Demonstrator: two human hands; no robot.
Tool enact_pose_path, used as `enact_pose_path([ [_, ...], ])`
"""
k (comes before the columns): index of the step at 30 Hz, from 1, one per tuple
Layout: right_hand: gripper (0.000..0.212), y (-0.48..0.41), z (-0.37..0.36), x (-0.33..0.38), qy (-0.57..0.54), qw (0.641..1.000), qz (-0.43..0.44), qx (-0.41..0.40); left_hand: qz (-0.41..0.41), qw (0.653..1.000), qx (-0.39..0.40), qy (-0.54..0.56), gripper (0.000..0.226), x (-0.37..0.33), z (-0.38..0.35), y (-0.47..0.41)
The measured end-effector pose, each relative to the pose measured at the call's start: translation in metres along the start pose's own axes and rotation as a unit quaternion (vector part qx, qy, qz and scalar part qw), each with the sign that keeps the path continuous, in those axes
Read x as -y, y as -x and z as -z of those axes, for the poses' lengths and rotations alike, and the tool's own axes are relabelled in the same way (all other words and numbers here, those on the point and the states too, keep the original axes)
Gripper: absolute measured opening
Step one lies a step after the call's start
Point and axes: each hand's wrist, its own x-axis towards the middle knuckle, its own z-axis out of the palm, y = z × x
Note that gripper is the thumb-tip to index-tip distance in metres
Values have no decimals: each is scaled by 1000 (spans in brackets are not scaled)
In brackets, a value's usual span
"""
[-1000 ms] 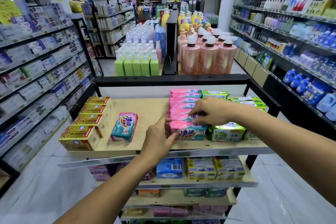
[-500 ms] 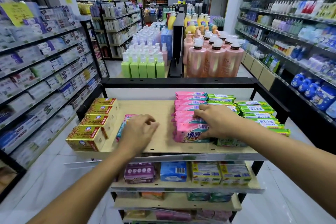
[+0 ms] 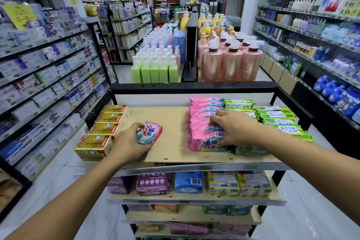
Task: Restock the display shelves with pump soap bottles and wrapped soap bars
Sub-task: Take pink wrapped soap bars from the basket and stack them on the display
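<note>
Gripping a pink-and-teal wrapped soap bar (image 3: 151,134) in curled left hand (image 3: 129,143) fingers left of centre, pinching the row of pink wrapped soap bars (image 3: 198,125) with right hand (image 3: 236,129) fingers, centre right.

Top shelf board (image 3: 175,122): light wood-grain, matt, smooth. Shelf frame (image 3: 194,86): black metal, matt paint. Front edge strip (image 3: 214,166): clear plastic, shiny, catches glare. Pink wrapped bars (image 3: 206,143): thin plastic film, glossy, crimped ends. Loose pink bar (image 3: 151,132): same glossy film, slightly wrinkled. Green wrapped bars (image 3: 278,121): glossy film too. Gold boxes (image 3: 93,145): card with metallic foil print, reflective. Pink pump bottles (image 3: 231,66): pearly plastic, satin sheen, white plastic pumps. Green pump bottles (image 3: 154,74): matt plastic. Floor (image 3: 303,220): pale tiles, polished, reflective.
</note>
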Motion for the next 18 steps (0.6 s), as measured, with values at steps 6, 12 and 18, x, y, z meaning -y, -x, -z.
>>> enact_pose_path([
  [6, 84, 1, 0, 0, 0, 1000, 2, 2, -38, 973, -39, 223, 79, -6, 8, 24],
  [12, 84, 0, -5, -3, -2, 1000, 8, 2, -311, 936, -103, 127, 79, -39, -9, 60],
  [18, 81, 2, -3, -3, -21, 1000, 13, -16, -404, 906, -107, 68, 76, -70, -36, 65],
])
